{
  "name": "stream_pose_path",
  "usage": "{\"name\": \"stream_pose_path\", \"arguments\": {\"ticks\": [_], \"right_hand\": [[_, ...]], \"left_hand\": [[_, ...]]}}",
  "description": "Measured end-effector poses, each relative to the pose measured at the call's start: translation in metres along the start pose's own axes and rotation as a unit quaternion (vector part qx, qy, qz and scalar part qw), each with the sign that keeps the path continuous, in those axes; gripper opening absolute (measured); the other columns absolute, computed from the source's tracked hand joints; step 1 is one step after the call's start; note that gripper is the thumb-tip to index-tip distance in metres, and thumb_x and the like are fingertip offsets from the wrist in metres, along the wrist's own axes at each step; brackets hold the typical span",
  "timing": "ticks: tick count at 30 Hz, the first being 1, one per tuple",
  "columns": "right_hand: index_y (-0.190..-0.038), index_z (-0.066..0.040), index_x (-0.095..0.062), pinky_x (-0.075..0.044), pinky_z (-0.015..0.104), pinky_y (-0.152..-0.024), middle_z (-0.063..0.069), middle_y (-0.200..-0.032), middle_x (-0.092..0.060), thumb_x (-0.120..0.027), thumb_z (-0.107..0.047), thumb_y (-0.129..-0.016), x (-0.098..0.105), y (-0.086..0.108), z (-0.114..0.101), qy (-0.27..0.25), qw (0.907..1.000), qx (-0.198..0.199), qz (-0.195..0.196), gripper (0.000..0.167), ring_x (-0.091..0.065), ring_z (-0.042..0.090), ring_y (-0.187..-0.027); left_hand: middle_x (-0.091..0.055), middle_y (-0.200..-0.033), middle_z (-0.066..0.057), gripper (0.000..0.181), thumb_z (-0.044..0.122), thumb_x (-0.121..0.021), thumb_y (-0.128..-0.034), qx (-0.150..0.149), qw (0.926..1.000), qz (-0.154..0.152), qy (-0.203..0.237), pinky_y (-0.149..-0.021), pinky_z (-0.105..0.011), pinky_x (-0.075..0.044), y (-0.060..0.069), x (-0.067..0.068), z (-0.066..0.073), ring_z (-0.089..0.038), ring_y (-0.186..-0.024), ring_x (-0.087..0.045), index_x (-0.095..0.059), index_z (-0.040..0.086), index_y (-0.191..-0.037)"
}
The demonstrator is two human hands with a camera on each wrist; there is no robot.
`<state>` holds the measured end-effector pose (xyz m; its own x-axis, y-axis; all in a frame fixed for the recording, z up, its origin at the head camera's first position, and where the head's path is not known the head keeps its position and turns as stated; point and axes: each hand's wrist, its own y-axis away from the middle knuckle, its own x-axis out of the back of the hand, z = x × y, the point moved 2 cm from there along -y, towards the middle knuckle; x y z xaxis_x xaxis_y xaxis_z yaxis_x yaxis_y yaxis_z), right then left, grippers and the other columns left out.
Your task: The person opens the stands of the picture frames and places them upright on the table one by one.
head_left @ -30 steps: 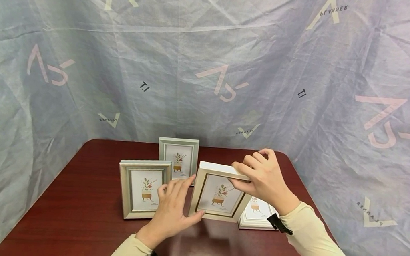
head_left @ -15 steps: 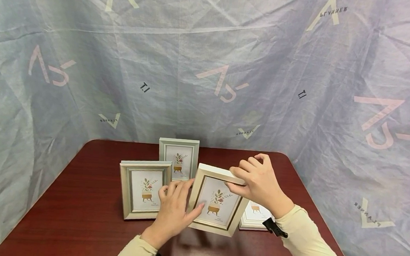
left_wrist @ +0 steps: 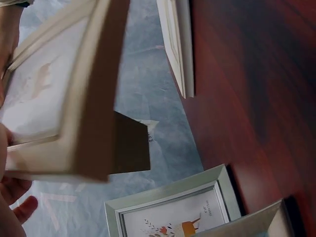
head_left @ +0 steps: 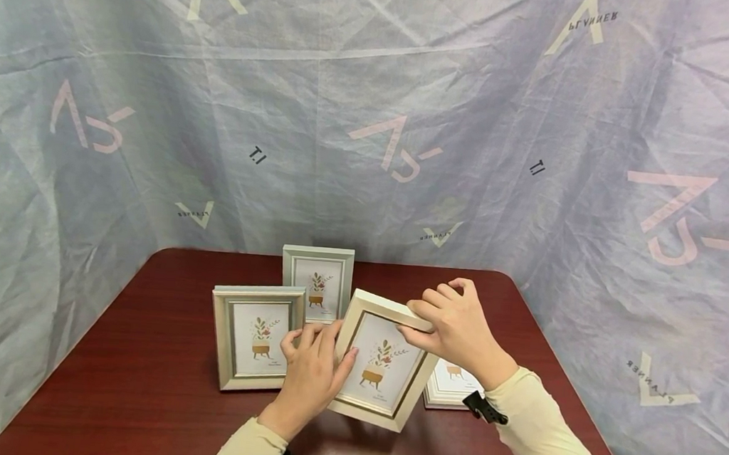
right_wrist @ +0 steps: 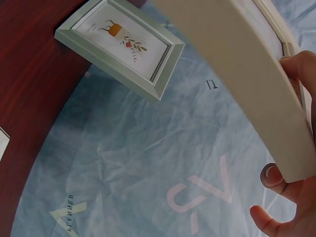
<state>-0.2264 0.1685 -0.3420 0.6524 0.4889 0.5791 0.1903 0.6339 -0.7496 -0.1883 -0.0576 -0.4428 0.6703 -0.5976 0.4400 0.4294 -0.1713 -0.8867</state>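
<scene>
A cream picture frame (head_left: 379, 371) with a potted-plant print hangs tilted above the table, facing me. My left hand (head_left: 310, 377) pinches its left side, thumb on the front and fingers behind. At its upper right corner, my right hand (head_left: 456, 324) grips the top edge between thumb and fingers. The left wrist view shows a dark flap (left_wrist: 132, 143) jutting from the frame's back. Just left of my left hand stands a champagne-coloured picture frame (head_left: 225, 338). Behind it, a pale green picture frame (head_left: 286, 268) stands upright.
White picture frames (head_left: 447, 398), seemingly stacked, lie flat at the right, partly hidden by the held frame and my right hand. The dark red table (head_left: 136, 352) ends at the back against a grey printed cloth (head_left: 317, 181).
The cream frame has tilted clockwise and its lower edge has come lower and nearer. My left hand has gone from touching its lower left to pinching its left side. The right hand moved slightly down-left.
</scene>
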Motion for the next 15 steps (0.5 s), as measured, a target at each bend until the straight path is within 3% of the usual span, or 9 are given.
{"name": "stream_pose_path", "arguments": {"ticks": [6, 15], "right_hand": [[-0.082, -0.016, -0.069, -0.041, 0.053, -0.075, -0.005, -0.069, -0.055, -0.051, -0.049, -0.098, -0.0031, 0.0047, 0.0001, -0.018, 0.9997, -0.014, 0.002, 0.041, -0.050, 0.018, -0.063], [-0.085, -0.016, -0.071, -0.041, 0.052, -0.074, -0.005, -0.070, -0.054, -0.050, -0.050, -0.099, -0.0045, 0.0054, -0.0013, -0.034, 0.9989, -0.032, 0.004, 0.042, -0.049, 0.017, -0.061]], "left_hand": [[-0.066, -0.091, -0.008, 0.046, 0.035, -0.044, -0.1054, -0.016, 0.9988, 0.047, 0.008, -0.080, -0.057, -0.018, -0.0001, 0.0000, -0.0022, -0.028, -0.088, -0.049, -0.061, -0.003, -0.124], [-0.068, -0.091, -0.009, 0.045, 0.033, -0.044, -0.1063, -0.018, 0.9972, 0.066, 0.030, -0.078, -0.053, -0.016, -0.0013, 0.0010, 0.0006, -0.027, -0.087, -0.047, -0.060, -0.006, -0.124]]}}
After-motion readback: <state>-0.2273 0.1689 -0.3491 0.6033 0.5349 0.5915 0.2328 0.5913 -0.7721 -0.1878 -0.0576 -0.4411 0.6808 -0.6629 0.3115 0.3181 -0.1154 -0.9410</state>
